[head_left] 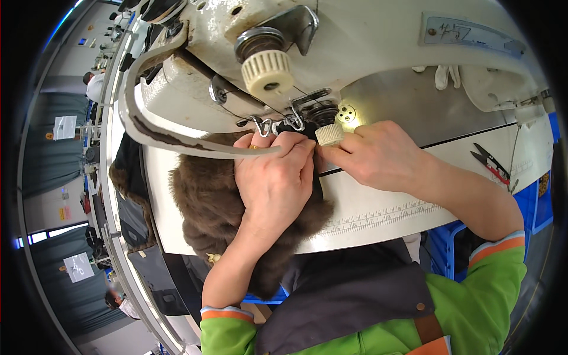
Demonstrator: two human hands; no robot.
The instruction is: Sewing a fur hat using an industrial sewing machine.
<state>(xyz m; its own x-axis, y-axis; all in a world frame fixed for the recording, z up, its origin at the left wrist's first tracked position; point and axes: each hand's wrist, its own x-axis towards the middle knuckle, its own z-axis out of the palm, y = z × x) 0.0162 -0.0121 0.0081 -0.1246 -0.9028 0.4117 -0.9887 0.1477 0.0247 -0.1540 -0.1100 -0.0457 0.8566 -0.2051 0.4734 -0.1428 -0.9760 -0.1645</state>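
A brown fur piece (207,183) lies bunched on the sewing machine's white table and hangs over its front edge. On top of it is my left hand (275,183), fingers curled and pressed together, gripping the fur beside the needle area. My right hand (378,157) is closed in a pinch just right of it, at the edge of a dark fabric strip (318,183) that shows between the hands. Both hands work under the sewing machine head (367,41). The needle and presser foot are mostly hidden behind the thread guides and a ribbed cream knob (329,135).
Red-and-black thread snips (492,163) lie on the table at right. A ruler scale (384,218) runs along the front edge. A curved metal bar (139,112) arches over the left side. White gloves (447,77) lie behind; blue bins (441,248) stand below.
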